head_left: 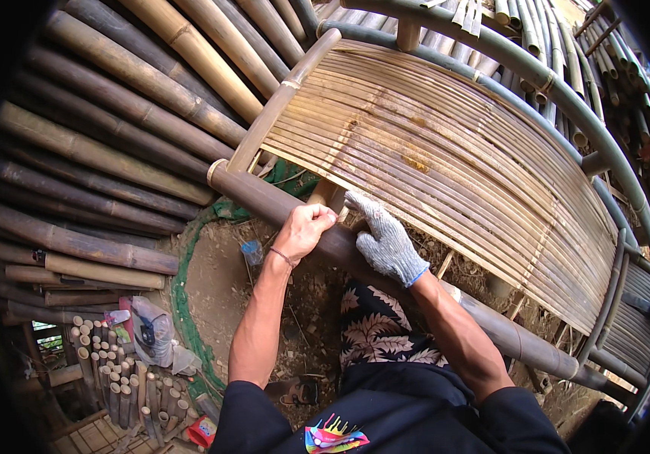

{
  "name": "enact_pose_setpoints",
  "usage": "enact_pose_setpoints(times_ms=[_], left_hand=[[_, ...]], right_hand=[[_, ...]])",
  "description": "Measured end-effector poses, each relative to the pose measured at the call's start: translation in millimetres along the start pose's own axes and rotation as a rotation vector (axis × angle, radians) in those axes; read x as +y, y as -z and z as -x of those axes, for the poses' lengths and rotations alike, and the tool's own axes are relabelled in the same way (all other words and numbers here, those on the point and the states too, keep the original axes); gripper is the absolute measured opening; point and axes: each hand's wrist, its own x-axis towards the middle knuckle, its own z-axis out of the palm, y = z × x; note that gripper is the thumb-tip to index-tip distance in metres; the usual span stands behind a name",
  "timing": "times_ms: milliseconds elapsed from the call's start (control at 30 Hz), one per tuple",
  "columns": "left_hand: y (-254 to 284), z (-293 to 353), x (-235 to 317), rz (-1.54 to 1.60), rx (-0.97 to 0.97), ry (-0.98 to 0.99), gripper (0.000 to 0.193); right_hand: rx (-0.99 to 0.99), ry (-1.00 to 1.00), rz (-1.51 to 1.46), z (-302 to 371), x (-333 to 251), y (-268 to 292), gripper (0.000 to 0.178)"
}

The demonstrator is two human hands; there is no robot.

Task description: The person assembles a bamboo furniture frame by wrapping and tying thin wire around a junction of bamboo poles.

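one slatted bamboo panel (431, 166): pale tan, of thin lengthwise strips, brown-stained toward the middle, set ahead and to the right of the wearer between a thick dark-brown bamboo front rail (264, 199) with a pale cut end and a grey-green back rail (578, 110). two hands at the front rail: left hand (306, 229) bare, fingers curled into a pinch; right hand (389, 240) in a grey knit glove (394, 257), beside it; whether either grasps anything cannot be told.
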Motion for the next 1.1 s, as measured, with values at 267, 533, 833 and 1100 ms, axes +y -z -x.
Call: enact_pose_setpoints(times_ms=[267,533,833,1100], left_hand=[[2.1,-0.6,-0.5,-0.109,0.033,0.048,0.016],[10.7,21.1,28.4,-0.664,0.255,-0.195,0.022],[32.6,17.0,5.0,-0.399,0.083,-0.017,0.019],[-13.8,3.3,4.3,-0.074,0.039,-0.082,0.019]], right_hand=[[0.106,0.011,0.105,-8.9,-1.9,-6.0,0.031],[-0.113,-0.364,0.212,-19.2,8.5,-12.7,0.024],[-0.54,0.08,0.734,-25.2,40.0,-2.0,0.018],[0.042,-0.064,0.221,-4.1,-21.1,-15.4,0.023]])
